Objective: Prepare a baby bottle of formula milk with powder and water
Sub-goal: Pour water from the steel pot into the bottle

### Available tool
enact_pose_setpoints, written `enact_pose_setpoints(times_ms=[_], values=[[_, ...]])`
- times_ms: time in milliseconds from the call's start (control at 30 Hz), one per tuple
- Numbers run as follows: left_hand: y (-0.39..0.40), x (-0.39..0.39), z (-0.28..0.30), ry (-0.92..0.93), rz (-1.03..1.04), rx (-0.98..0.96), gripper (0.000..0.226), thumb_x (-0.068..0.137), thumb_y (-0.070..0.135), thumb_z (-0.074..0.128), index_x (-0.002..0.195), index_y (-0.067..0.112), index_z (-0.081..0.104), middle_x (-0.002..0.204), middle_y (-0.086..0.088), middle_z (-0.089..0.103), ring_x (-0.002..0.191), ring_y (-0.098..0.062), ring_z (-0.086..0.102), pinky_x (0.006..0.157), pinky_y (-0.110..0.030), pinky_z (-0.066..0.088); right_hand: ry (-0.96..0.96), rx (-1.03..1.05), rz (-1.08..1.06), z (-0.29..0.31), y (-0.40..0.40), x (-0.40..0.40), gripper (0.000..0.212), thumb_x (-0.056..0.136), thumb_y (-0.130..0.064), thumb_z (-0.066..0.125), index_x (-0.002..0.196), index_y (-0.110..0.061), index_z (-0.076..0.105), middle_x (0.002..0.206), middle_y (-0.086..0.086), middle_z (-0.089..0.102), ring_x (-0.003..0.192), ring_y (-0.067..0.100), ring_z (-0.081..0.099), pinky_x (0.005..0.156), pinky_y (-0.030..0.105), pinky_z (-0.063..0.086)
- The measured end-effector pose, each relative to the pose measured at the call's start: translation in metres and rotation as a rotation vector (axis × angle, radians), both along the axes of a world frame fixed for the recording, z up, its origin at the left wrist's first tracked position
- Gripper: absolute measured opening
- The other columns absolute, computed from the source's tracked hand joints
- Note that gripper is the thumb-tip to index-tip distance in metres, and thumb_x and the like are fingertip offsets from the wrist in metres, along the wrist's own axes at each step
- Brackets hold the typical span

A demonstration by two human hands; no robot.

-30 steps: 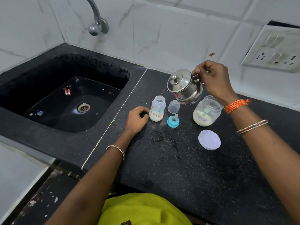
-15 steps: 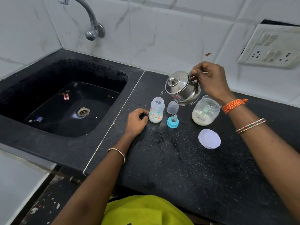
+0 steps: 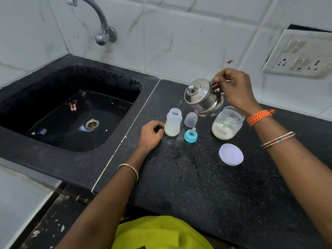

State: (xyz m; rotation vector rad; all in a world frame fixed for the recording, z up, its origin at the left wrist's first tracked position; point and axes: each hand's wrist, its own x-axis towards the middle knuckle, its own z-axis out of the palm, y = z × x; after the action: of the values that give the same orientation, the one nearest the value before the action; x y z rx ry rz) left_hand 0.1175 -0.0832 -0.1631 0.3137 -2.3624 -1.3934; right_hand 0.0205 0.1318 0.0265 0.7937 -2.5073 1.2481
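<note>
The right hand (image 3: 233, 90) grips the handle of a small steel kettle (image 3: 203, 97), fingers curled tight around it, and holds the kettle tilted in the air with its spout down to the left. A thin stream of water (image 3: 178, 105) runs from the spout into the open mouth of the baby bottle (image 3: 172, 123), which stands upright on the black speckled counter (image 3: 206, 186), below and to the left of the right fingers. The bottle looks cloudy white toward its base.

The left hand (image 3: 150, 134) rests on the counter with its fingers loosely curled, the fingertips (image 3: 160, 125) at the lower left side of the bottle; whether they actually touch it cannot be told. They hold nothing.

Just right of the bottle, on the far side from the left fingers, a clear dome cap (image 3: 191, 119) stands on the counter, and a blue teat ring (image 3: 190, 135) with its nipple up sits in front of it. Directly under the right wrist stands an open formula jar (image 3: 227, 124), labelled, holding white powder and a pale scoop (image 3: 226, 122). Its round lid (image 3: 231, 154) lies flat nearer the person, apart from the jar.

A black sink (image 3: 75, 112) with a wall tap (image 3: 100, 24) lies left of the left hand.
</note>
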Motion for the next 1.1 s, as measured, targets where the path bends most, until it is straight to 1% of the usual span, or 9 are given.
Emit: enact_pose_setpoints(times_ms=[67, 200, 333, 400, 633, 900, 1100], values=[[0.0001, -0.0002, 0.0002, 0.001, 0.0, -0.003, 0.022, 0.077, 0.0, 0.055, 0.092, 0.008, 0.07, 0.097, -0.005, 0.068, 0.089, -0.018, 0.062, 0.085, -0.029, 0.05, -0.005, -0.005, 0.003, 0.0001, 0.0006, -0.0002, 0.025, 0.08, -0.048, 0.055, 0.083, -0.027, 0.068, 0.081, -0.009, 0.071, 0.078, 0.019, 0.072, 0.077, 0.052, 0.056], [-0.0006, -0.0009, -0.0006, -0.004, 0.0, -0.001, 0.022, 0.077, 0.001, 0.055, 0.092, 0.01, 0.07, 0.096, -0.004, 0.068, 0.089, -0.018, 0.062, 0.084, -0.029, 0.051, 0.005, 0.01, 0.006, -0.0005, 0.0017, -0.0018, 0.021, 0.082, -0.044, 0.056, 0.084, -0.027, 0.068, 0.081, -0.01, 0.07, 0.08, 0.019, 0.071, 0.078, 0.052, 0.056], [-0.0012, -0.0022, -0.0035, -0.013, -0.001, 0.005, 0.022, 0.077, 0.002, 0.055, 0.091, 0.011, 0.07, 0.097, -0.003, 0.068, 0.089, -0.017, 0.062, 0.085, -0.028, 0.051, 0.013, 0.025, -0.008, -0.0018, 0.0018, -0.0042, 0.013, 0.088, -0.033, 0.06, 0.085, -0.024, 0.069, 0.08, -0.011, 0.069, 0.083, 0.019, 0.07, 0.08, 0.051, 0.056], [-0.0008, -0.0024, -0.0034, -0.017, 0.002, 0.006, 0.022, 0.077, 0.002, 0.055, 0.092, 0.011, 0.069, 0.097, -0.003, 0.068, 0.089, -0.016, 0.062, 0.084, -0.027, 0.05, 0.017, 0.029, -0.013, -0.0024, 0.0017, -0.0049, 0.012, 0.089, -0.031, 0.061, 0.086, -0.024, 0.069, 0.081, -0.01, 0.07, 0.083, 0.018, 0.07, 0.081, 0.05, 0.056], [-0.0014, -0.0041, -0.0056, -0.018, 0.006, 0.004, 0.023, 0.076, 0.002, 0.055, 0.09, 0.013, 0.069, 0.096, -0.002, 0.068, 0.088, -0.016, 0.062, 0.082, -0.028, 0.051, 0.024, 0.034, -0.012, -0.0029, -0.0006, -0.0046, 0.013, 0.09, -0.03, 0.061, 0.086, -0.021, 0.069, 0.079, -0.011, 0.069, 0.079, 0.015, 0.071, 0.08, 0.049, 0.056], [-0.0015, -0.0035, -0.0054, -0.02, 0.006, 0.003, 0.023, 0.077, 0.003, 0.055, 0.091, 0.013, 0.069, 0.097, -0.002, 0.068, 0.09, -0.015, 0.062, 0.084, -0.028, 0.051, 0.034, 0.062, -0.011, -0.0049, -0.0029, -0.0061, 0.011, 0.09, -0.032, 0.061, 0.087, -0.025, 0.069, 0.082, -0.007, 0.071, 0.085, 0.017, 0.07, 0.08, 0.049, 0.056], [-0.0012, -0.0027, -0.0032, -0.02, 0.0, -0.012, 0.024, 0.078, 0.002, 0.055, 0.095, 0.011, 0.069, 0.099, -0.003, 0.067, 0.091, -0.016, 0.061, 0.084, -0.026, 0.05, 0.036, 0.07, -0.026, -0.0041, -0.0021, -0.0055, 0.012, 0.09, -0.032, 0.061, 0.087, -0.023, 0.07, 0.081, -0.008, 0.07, 0.084, 0.016, 0.07, 0.081, 0.048, 0.056]])
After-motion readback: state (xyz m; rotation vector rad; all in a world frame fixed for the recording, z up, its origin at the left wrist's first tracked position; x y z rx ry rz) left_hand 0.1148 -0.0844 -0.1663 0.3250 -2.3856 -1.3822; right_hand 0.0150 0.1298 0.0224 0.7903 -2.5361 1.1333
